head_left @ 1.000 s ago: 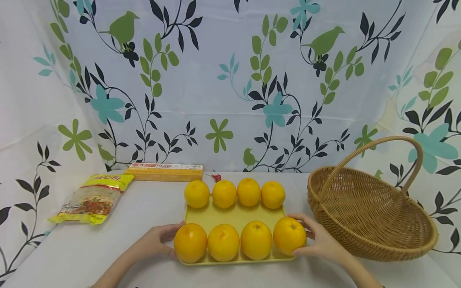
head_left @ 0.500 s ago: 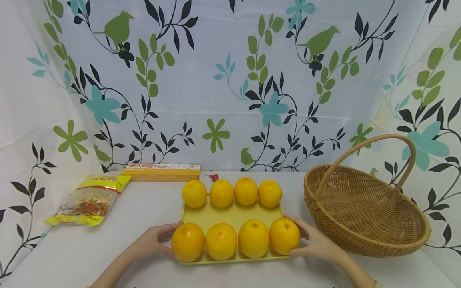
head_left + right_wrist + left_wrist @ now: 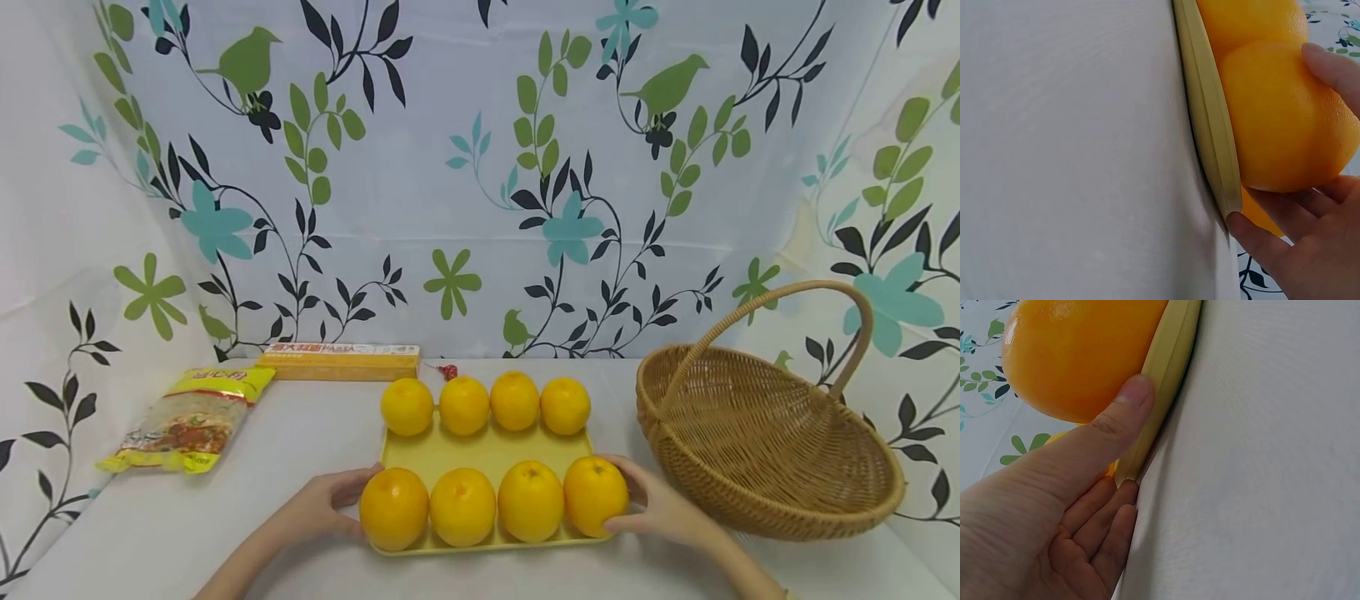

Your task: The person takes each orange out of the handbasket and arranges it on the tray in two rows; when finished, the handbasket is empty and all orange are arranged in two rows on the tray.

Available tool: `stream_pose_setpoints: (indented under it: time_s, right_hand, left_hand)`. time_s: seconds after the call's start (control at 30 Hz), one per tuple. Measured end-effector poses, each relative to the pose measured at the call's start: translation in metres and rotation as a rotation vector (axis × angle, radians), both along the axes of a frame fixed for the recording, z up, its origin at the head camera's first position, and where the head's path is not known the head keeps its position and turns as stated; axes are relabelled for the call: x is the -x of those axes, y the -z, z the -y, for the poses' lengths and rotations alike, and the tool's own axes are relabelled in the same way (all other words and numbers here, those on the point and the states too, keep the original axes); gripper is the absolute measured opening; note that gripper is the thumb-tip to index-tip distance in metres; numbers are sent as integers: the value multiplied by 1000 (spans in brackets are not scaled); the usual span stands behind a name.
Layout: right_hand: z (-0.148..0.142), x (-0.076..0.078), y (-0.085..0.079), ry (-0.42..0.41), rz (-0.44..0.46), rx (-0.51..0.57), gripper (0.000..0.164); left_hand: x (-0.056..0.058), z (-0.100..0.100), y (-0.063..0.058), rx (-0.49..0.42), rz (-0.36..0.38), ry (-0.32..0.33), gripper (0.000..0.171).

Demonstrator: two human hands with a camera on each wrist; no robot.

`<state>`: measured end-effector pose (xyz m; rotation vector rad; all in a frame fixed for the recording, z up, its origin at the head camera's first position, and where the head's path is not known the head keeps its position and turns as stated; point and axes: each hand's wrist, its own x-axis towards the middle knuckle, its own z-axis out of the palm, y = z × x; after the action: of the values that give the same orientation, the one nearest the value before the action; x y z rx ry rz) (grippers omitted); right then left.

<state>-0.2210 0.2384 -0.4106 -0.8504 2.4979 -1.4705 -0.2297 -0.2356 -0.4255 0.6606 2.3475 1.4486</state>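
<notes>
A yellow tray point(image 3: 480, 454) lies on the table with a front row and a back row of oranges on it. My left hand point(image 3: 326, 504) grips the tray's left end beside the leftmost front orange point(image 3: 394, 508). In the left wrist view its thumb lies over the tray rim point(image 3: 1169, 369), the other fingertips at the corner below. Around the rightmost front orange point(image 3: 596, 497) curls my right hand point(image 3: 663, 504). The right wrist view has one fingertip on that orange point(image 3: 1285, 119) and another finger touching the tray's corner point(image 3: 1213, 125). The right hand's remaining fingers are partly hidden behind the orange.
A wicker basket point(image 3: 772, 433) with a tall handle stands tilted at the right, close to my right hand. Back left are a yellow food packet point(image 3: 191, 421) and a long pasta box point(image 3: 341, 362). A small red object point(image 3: 448, 372) lies behind the tray. Patterned cloth hangs behind.
The rightmost front orange has shifted slightly left, closer to its neighbour, and my right hand has moved inward with it. My left hand stays at the tray's left end. The view has shifted slightly.
</notes>
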Motion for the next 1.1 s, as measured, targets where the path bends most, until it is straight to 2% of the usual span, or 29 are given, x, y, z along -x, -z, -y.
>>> stream_pose_setpoints:
  time_s: [0.13,0.43,0.63,0.9,1.1]
  right_hand:
    - [1,0,-2,-13,-10,-9,80]
    - [3,1,0,17,56,-23,80]
    - [3,1,0,26,46,-12,78]
    - [2,0,0,1,-18,5,86]
    - [3,-1,0,-11,4,-13,91]
  left_hand:
    - [0,0,0,3,-2,-9,79]
    - [-2,0,0,-12,15,-2,77]
    - [-1,-1,-2,-4,6,-12,79]
    - [0,-1,-2,17,-12,-15,81]
    - [0,-1,-1,34,-17,-22,80]
